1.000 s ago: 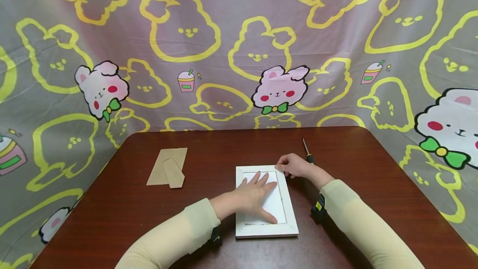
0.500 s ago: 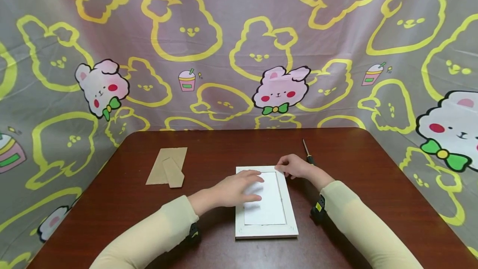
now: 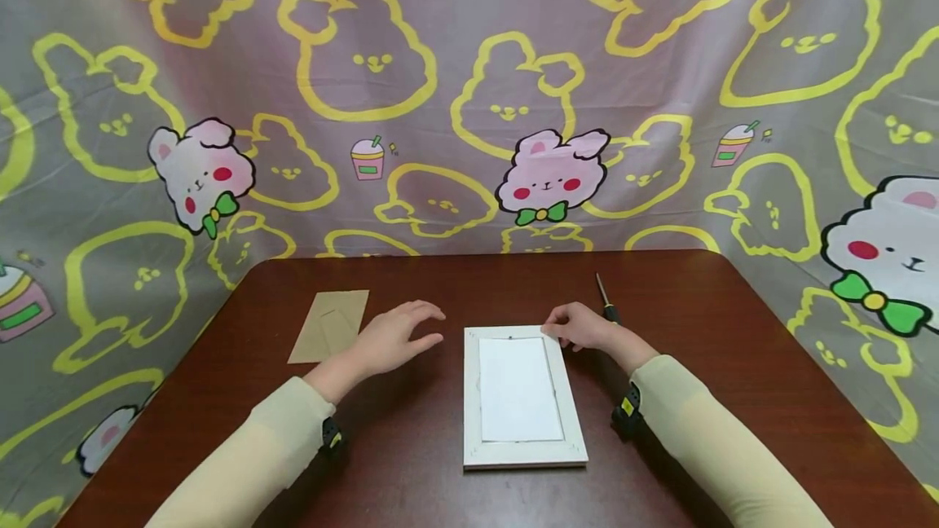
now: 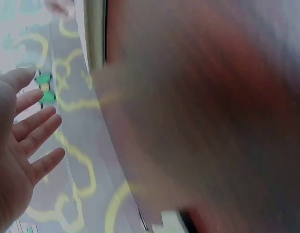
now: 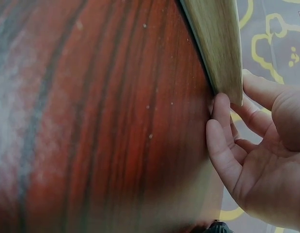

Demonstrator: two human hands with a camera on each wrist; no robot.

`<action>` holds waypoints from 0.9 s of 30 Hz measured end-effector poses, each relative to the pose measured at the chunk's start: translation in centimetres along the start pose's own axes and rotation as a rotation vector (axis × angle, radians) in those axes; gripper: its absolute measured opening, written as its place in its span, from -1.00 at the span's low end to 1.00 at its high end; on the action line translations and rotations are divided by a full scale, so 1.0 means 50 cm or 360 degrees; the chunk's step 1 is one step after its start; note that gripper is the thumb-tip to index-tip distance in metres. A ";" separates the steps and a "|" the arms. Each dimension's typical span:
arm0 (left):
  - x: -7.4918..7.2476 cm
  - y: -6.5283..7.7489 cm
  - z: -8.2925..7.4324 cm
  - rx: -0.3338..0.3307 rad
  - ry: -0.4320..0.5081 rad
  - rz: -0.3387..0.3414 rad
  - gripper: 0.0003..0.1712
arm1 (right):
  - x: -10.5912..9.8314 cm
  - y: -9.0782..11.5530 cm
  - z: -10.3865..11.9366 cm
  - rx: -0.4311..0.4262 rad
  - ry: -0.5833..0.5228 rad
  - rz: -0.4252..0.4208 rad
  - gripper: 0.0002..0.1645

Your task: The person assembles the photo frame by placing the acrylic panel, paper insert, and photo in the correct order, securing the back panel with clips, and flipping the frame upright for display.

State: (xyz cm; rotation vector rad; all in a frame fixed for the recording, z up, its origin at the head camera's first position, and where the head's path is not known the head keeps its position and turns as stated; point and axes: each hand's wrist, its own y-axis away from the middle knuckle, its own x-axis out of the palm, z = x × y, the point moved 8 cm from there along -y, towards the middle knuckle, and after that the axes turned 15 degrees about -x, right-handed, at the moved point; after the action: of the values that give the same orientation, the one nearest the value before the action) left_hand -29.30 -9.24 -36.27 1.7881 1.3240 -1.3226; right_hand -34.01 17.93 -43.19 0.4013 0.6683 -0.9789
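Observation:
A white picture frame (image 3: 526, 453) lies back side up on the table, with a white sheet (image 3: 517, 389) inside its opening. My right hand (image 3: 579, 326) holds the frame's far right corner; in the right wrist view its thumb is on one face and the fingers rest at the wooden edge (image 5: 222, 53). Left of the frame, my left hand (image 3: 389, 341) hovers with spread fingers and holds nothing. Beyond it lies a brown backing board (image 3: 315, 332) with a stand leg, partly covered by that hand in the head view. The left wrist view shows the open palm (image 4: 14, 150).
A screwdriver (image 3: 609, 310) with a dark handle lies just behind my right hand, its tip pointing to the far edge. The dark red-brown table (image 3: 440, 283) meets a patterned cloth (image 3: 411, 129) at the back and sides.
My left hand has lifted off the white sheet and moved left, away from the frame and close to the backing board. The right hand keeps its place on the corner.

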 end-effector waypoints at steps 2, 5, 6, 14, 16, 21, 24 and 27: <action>-0.013 -0.002 0.024 -0.0019 0.0007 -0.0034 -0.62 | 0.001 0.000 0.002 -0.0008 0.0003 0.0001 -0.78; -0.028 -0.003 0.063 -0.0049 0.0052 -0.0038 -0.63 | 0.002 0.001 0.003 -0.0002 0.0008 -0.0003 -0.79; -0.032 -0.002 0.077 -0.0072 0.0072 -0.0024 -0.62 | 0.002 0.001 0.002 0.0004 0.0008 -0.0006 -0.79; -0.059 0.006 0.201 -0.0350 -0.0040 0.0050 -0.57 | -0.001 -0.002 -0.001 0.0007 0.0019 -0.0011 -0.77; -0.067 0.007 0.231 -0.0421 -0.0119 0.0034 -0.58 | -0.002 -0.001 -0.003 0.0009 0.0021 -0.0015 -0.77; -0.079 0.010 0.289 -0.0529 -0.0165 0.0017 -0.65 | -0.001 -0.002 -0.004 0.0007 0.0015 -0.0018 -0.78; -0.073 0.012 0.310 -0.0527 -0.0229 0.0020 -0.66 | 0.001 -0.002 -0.003 -0.0002 0.0008 -0.0018 -0.79; -0.063 0.017 0.321 -0.0473 -0.0414 0.0022 -0.65 | 0.003 -0.001 -0.002 -0.0009 0.0001 -0.0013 -0.79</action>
State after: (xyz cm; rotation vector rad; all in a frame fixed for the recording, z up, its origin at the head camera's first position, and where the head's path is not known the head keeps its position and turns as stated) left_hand -34.77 -24.36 -39.35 1.3738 1.2836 -1.2290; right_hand -34.05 17.89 -43.36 0.3940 0.6740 -0.9844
